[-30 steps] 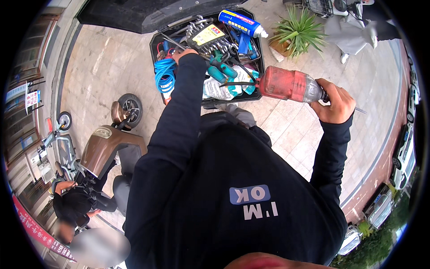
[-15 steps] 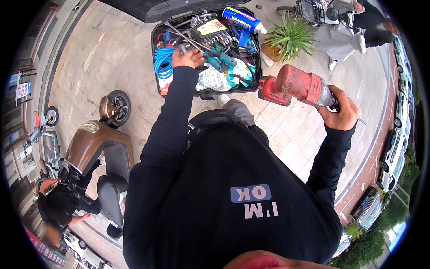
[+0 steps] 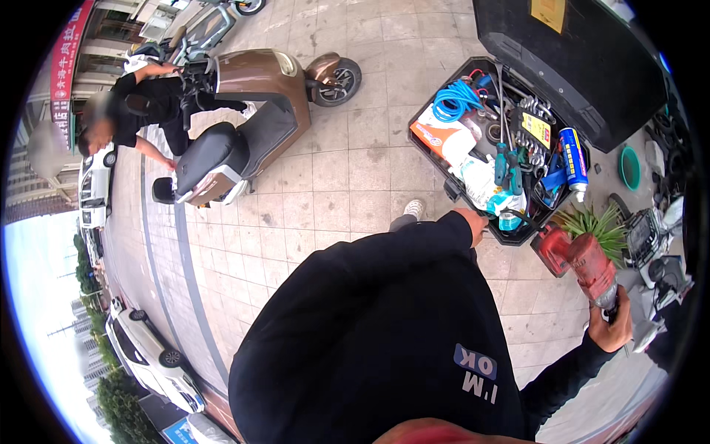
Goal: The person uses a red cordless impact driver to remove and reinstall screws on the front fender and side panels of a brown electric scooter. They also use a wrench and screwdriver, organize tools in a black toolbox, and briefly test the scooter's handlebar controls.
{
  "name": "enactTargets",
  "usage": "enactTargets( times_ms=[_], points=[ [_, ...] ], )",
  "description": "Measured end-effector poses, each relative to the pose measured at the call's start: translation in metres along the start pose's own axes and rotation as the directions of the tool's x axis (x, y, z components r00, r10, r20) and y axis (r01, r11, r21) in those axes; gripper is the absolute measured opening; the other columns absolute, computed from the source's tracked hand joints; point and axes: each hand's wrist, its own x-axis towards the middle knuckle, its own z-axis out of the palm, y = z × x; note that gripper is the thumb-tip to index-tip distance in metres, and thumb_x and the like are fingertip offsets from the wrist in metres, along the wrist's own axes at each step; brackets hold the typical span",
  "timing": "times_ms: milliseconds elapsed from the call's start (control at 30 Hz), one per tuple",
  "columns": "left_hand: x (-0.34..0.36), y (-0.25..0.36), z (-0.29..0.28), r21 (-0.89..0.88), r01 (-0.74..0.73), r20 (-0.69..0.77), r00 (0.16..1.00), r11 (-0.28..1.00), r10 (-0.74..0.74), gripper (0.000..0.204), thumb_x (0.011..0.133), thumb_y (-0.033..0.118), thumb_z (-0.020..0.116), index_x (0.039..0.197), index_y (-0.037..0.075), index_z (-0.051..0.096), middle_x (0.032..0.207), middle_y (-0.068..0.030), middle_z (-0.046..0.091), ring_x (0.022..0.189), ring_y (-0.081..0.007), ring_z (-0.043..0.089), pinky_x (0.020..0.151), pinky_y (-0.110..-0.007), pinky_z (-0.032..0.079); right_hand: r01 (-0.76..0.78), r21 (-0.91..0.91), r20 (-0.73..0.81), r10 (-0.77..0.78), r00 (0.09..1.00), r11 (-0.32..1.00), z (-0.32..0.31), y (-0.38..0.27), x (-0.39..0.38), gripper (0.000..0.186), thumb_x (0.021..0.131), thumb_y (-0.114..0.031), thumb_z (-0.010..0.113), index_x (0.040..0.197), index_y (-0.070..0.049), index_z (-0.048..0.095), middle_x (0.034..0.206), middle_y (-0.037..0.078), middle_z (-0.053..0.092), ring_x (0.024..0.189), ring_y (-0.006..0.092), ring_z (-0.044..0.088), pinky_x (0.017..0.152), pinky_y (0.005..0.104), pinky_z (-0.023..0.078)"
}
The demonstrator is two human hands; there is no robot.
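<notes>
My right hand [image 3: 612, 323] is closed around the grey nose of a red cordless impact wrench [image 3: 590, 263], whose battery end points toward the toolbox. My left hand [image 3: 471, 224] is at the near edge of the open black toolbox [image 3: 452, 177]. Its fingers look curled, and what they hold, if anything, is hidden. Inside the box lie a coil of blue hose [image 3: 456, 101], green-handled screwdrivers [image 3: 501, 166], a set of wrenches [image 3: 534, 129], a blue spray can [image 3: 574, 164] and white plastic bags [image 3: 477, 181].
The toolbox lid [image 3: 573, 63] stands raised on the far side. A spiky potted plant [image 3: 595, 226] is beside the wrench, with a green basin [image 3: 629, 168] farther right. At the left a person in black [image 3: 159, 100] touches a brown scooter [image 3: 255, 111] on the tiled paving [image 3: 318, 192].
My view has swung to the left, bringing the scooter and person further into view. My left hand has come out of the toolbox to its near edge. The right hand keeps its grip.
</notes>
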Motion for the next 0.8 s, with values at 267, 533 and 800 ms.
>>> enactTargets(
  times_ms=[267,533,800],
  points=[
    [0.005,0.031,0.014,0.028,0.111,-0.171,0.980,0.993,-0.104,0.036,0.086,0.026,0.058,0.116,0.010,0.065,0.082,-0.0169,0.070,0.074,-0.0370,0.068,0.064,-0.051,0.053,0.188,0.048,0.017,-0.189,0.982,0.981,0.004,0.065,0.029,0.050,0.066,-0.012,0.079,0.113,-0.004,0.068,0.091,0.017,0.070,0.078,0.0340,0.068,0.070,0.0377,0.054],
    [0.008,0.050,0.001,0.057,0.317,-0.179,0.936,0.947,-0.303,0.040,0.086,0.037,0.057,0.099,0.001,0.068,0.083,-0.0175,0.071,0.075,-0.0334,0.070,0.067,-0.049,0.055,0.149,0.115,0.065,-0.157,0.985,0.982,0.012,0.091,0.034,0.052,0.068,-0.020,0.085,0.115,-0.006,0.067,0.093,0.018,0.070,0.083,0.0334,0.069,0.075,0.0367,0.054],
    [0.028,0.022,0.014,0.207,0.153,-0.445,0.894,0.966,-0.046,0.033,0.082,0.026,0.064,0.105,0.002,0.064,0.091,-0.0156,0.069,0.089,-0.0332,0.065,0.080,-0.043,0.052,0.108,0.101,0.044,-0.113,0.993,0.989,0.007,0.088,0.028,0.055,0.065,-0.022,0.090,0.111,-0.002,0.067,0.095,0.017,0.072,0.082,0.0306,0.071,0.077,0.0345,0.055]
  ],
)
